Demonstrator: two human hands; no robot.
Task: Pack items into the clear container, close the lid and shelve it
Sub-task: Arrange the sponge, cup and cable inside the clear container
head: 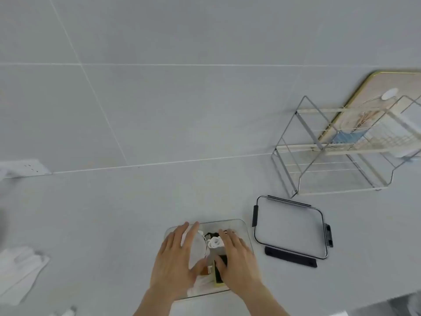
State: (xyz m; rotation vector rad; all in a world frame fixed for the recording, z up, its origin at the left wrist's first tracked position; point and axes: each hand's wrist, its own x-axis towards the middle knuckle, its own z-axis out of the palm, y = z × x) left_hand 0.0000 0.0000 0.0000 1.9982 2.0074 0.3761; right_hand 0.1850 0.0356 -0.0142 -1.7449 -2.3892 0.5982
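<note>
Resting on a pale countertop point(114, 213), the clear container point(239, 224) sits near the front edge with both hands over its open top. The left hand point(175, 258) lies flat, fingers spread, on pale contents at the left side. The right hand point(237, 256) is also spread, its thumb pressing a dark item point(220, 271) down among white cords point(213, 242). Neither hand pinches anything. Just beside the container, to the right, lies the clear lid point(289, 226) with black latches. Farther back stands a wire shelf rack point(337, 151), holding some items.

left hand point(176, 258) bare | right hand point(237, 261) bare | forearms apparently sleeveless | no rings or watch visible
</note>
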